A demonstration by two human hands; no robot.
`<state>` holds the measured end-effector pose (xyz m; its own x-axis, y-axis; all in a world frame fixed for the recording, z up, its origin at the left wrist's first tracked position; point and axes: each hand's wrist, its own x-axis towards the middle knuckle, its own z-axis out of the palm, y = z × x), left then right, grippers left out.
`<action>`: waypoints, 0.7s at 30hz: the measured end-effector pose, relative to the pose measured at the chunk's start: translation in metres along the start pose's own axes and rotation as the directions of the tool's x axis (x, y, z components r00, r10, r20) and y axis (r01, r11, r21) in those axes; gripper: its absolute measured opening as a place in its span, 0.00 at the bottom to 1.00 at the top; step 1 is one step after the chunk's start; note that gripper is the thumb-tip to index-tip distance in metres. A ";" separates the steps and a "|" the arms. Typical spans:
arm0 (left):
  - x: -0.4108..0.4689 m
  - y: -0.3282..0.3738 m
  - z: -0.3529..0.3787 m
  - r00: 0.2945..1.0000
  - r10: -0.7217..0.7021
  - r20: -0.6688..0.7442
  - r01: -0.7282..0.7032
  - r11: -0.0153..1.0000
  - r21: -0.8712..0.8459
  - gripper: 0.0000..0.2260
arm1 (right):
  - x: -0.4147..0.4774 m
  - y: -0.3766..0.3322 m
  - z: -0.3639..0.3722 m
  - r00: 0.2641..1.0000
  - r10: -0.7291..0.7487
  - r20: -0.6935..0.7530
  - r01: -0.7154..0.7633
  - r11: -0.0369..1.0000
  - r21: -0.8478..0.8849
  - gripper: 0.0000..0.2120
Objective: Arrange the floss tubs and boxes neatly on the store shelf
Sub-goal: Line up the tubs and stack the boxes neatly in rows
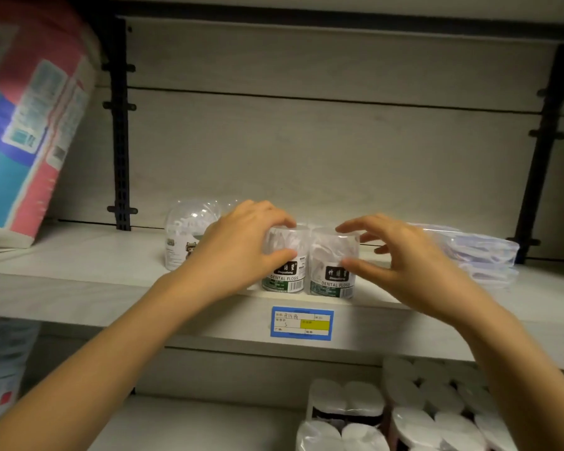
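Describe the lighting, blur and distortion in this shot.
Head view: dim, yellowish light, darkening toward the corners; the pink-and-blue pack at left is blurred; the left floss tub and right floss tub labels stay legible; the price tag print is too soft to read; the right black upright leans, wide-angle distortion.

Pink-and-blue pack (30,125) leans far left; price tag (302,323) — toilet rolls (404,411) below.

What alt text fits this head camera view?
A person's left hand and right hand each hold a clear dental floss tub, left tub and right tub side by side at the front edge of the shelf. A domed tub stands further left, flat clear boxes right.
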<state>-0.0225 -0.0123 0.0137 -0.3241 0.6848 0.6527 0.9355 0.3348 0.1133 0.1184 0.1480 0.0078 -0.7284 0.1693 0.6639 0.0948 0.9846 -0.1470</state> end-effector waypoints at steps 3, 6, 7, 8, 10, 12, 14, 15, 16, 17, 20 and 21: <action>0.000 0.000 0.007 0.999 0.013 -0.044 -0.013 1.000 0.007 0.18 | -0.002 0.000 0.009 0.999 0.007 -0.049 -0.007 1.000 -0.011 0.18; 0.000 -0.001 0.013 0.999 -0.010 -0.045 0.010 1.000 0.012 0.20 | -0.005 0.002 0.014 0.997 0.000 -0.081 -0.002 1.000 -0.022 0.19; 0.000 0.000 0.014 0.998 -0.023 -0.066 0.024 1.000 0.014 0.21 | -0.008 0.003 0.015 0.996 -0.016 -0.088 0.012 0.999 -0.040 0.21; -0.001 0.003 0.015 0.994 -0.034 -0.108 0.036 0.999 0.012 0.22 | -0.012 0.005 0.014 0.995 -0.029 -0.096 0.023 0.998 -0.058 0.22; -0.002 0.014 0.016 0.971 -0.017 -0.238 0.013 1.000 -0.018 0.21 | -0.023 0.011 0.008 0.989 -0.051 -0.142 0.040 0.996 -0.078 0.22; 0.002 0.033 0.018 0.942 0.034 -0.333 -0.068 0.993 -0.092 0.18 | -0.034 0.025 -0.009 0.968 -0.047 -0.247 0.029 0.997 -0.076 0.19; 0.009 0.063 0.021 0.939 0.055 -0.339 -0.147 0.956 -0.252 0.18 | -0.043 0.045 -0.033 0.928 0.020 -0.372 -0.031 0.999 -0.023 0.15; 0.013 0.081 0.026 0.956 0.027 -0.294 -0.147 0.907 -0.394 0.19 | -0.045 0.058 -0.045 0.903 0.076 -0.422 -0.064 0.997 0.042 0.15; 0.019 0.097 0.032 0.979 -0.023 -0.204 -0.096 0.827 -0.554 0.20 | -0.047 0.072 -0.054 0.877 0.159 -0.453 -0.104 0.984 0.144 0.16; 0.027 0.115 0.040 0.994 -0.078 -0.080 0.000 0.716 -0.698 0.22 | -0.047 0.087 -0.062 0.856 0.271 -0.440 -0.154 0.946 0.284 0.18; 0.056 0.159 0.068 0.957 -0.170 0.236 0.284 0.366 -0.886 0.28 | -0.044 0.127 -0.071 0.802 0.591 -0.091 -0.349 0.586 0.731 0.28; 0.066 0.170 0.074 0.936 -0.209 0.284 0.334 0.272 -0.902 0.28 | -0.042 0.138 -0.070 0.775 0.629 0.058 -0.410 0.430 0.804 0.31</action>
<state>0.1046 0.1381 0.0204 -0.5385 0.7546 0.3748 0.2736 -0.2641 0.9249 0.2094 0.2795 0.0109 -0.5441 0.7483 0.3794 -0.2067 0.3188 -0.9250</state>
